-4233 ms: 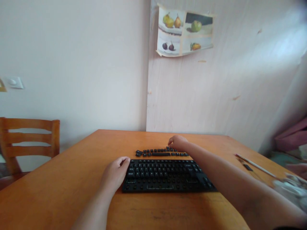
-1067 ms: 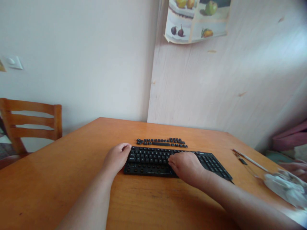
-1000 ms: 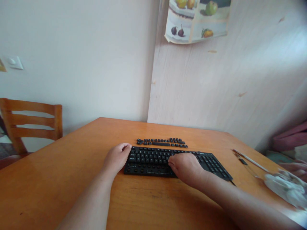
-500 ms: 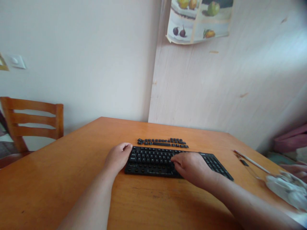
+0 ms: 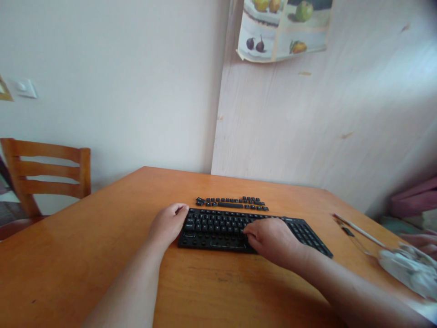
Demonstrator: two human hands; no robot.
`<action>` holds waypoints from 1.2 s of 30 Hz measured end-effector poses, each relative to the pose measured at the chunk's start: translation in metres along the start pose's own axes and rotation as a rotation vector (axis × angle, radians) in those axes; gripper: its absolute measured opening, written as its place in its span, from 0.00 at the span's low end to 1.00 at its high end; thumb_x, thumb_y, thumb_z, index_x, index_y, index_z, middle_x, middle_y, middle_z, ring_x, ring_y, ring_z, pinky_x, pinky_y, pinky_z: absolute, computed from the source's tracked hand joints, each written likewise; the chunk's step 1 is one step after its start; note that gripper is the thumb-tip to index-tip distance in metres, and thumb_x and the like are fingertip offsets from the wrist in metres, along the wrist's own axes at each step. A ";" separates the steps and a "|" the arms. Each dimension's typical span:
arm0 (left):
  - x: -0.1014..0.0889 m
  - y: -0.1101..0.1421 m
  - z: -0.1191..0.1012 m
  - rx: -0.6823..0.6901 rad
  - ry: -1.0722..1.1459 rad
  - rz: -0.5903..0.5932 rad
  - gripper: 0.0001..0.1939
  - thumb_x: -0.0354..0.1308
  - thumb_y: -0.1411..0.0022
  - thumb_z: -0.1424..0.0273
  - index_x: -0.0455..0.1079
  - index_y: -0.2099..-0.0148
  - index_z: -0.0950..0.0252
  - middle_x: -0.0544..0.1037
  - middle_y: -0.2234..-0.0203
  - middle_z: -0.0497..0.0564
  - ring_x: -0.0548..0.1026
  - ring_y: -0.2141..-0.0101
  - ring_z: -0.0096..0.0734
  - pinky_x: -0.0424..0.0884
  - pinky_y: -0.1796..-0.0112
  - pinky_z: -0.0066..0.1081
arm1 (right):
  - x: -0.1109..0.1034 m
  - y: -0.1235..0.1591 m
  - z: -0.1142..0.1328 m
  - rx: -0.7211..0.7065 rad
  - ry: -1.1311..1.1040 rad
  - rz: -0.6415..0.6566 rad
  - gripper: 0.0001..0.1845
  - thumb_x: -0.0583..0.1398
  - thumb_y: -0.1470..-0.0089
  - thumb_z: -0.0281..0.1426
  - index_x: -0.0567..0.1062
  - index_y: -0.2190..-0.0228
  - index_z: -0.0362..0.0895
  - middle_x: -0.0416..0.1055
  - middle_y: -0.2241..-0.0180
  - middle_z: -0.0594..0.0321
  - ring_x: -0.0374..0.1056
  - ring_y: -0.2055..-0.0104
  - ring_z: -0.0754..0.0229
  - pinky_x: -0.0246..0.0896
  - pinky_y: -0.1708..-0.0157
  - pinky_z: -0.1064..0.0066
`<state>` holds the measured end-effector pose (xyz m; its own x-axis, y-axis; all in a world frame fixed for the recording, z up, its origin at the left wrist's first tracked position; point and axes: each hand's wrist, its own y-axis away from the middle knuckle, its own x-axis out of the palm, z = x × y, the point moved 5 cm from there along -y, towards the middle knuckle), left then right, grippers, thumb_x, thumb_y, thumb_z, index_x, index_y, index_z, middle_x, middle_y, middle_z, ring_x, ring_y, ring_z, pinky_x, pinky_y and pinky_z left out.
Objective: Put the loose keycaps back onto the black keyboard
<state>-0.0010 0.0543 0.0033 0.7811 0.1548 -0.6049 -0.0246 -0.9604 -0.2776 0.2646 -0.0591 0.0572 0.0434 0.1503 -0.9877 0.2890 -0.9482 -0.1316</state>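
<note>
A black keyboard (image 5: 218,222) lies on the wooden table in front of me. Its upper rows carry keycaps, while the lower rows show bare key sockets. My left hand (image 5: 170,224) is closed at the keyboard's left edge, with the thumb by the upper left corner. Over the right-middle part of the keys, my right hand (image 5: 273,238) has its fingers pinched together and touching the key area. Whatever is between those fingertips is hidden. Just behind the keyboard, loose black keycaps (image 5: 228,200) lie in rows, with a long space bar (image 5: 230,205) among them.
On the right of the table (image 5: 85,255) lie a thin pale stick (image 5: 358,230), a small dark object on a cord (image 5: 347,231) and a crumpled whitish bag (image 5: 408,269). Another person's hand (image 5: 421,241) shows at the right edge. A wooden chair (image 5: 51,173) stands left.
Almost nothing differs. Both hands stay in place on the keyboard, and the loose keycaps lie as before.
</note>
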 end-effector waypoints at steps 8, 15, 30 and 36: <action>0.001 0.000 -0.001 0.006 0.008 0.013 0.21 0.48 0.39 0.52 0.75 0.58 0.60 0.81 0.61 0.53 0.77 0.59 0.41 0.68 0.59 0.33 | 0.001 0.000 -0.001 0.001 0.010 -0.006 0.13 0.52 0.46 0.31 0.75 0.74 0.48 0.78 0.70 0.66 0.72 0.67 0.59 0.52 0.69 0.71; 0.002 -0.001 0.002 0.013 0.010 0.023 0.22 0.48 0.39 0.52 0.75 0.58 0.61 0.81 0.61 0.54 0.77 0.59 0.42 0.68 0.59 0.33 | 0.000 0.000 0.000 0.004 -0.016 0.004 0.13 0.52 0.46 0.31 0.76 0.73 0.49 0.78 0.69 0.66 0.72 0.65 0.59 0.54 0.68 0.71; 0.000 0.001 -0.001 0.000 -0.002 0.018 0.22 0.47 0.38 0.52 0.75 0.58 0.60 0.81 0.60 0.52 0.77 0.58 0.40 0.68 0.59 0.31 | -0.032 -0.008 -0.040 0.178 -0.174 -0.143 0.17 0.52 0.42 0.34 0.80 0.59 0.50 0.79 0.61 0.61 0.72 0.59 0.56 0.61 0.61 0.70; -0.001 -0.001 0.001 -0.009 -0.025 0.021 0.22 0.48 0.39 0.51 0.76 0.58 0.60 0.81 0.60 0.52 0.77 0.58 0.42 0.68 0.59 0.32 | -0.043 -0.035 -0.075 0.235 -0.189 -0.170 0.16 0.54 0.44 0.35 0.80 0.60 0.50 0.79 0.62 0.62 0.72 0.61 0.57 0.60 0.63 0.70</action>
<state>-0.0028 0.0556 0.0032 0.7649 0.1398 -0.6288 -0.0353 -0.9656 -0.2576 0.3242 -0.0118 0.1110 -0.1704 0.2778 -0.9454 0.0474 -0.9560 -0.2895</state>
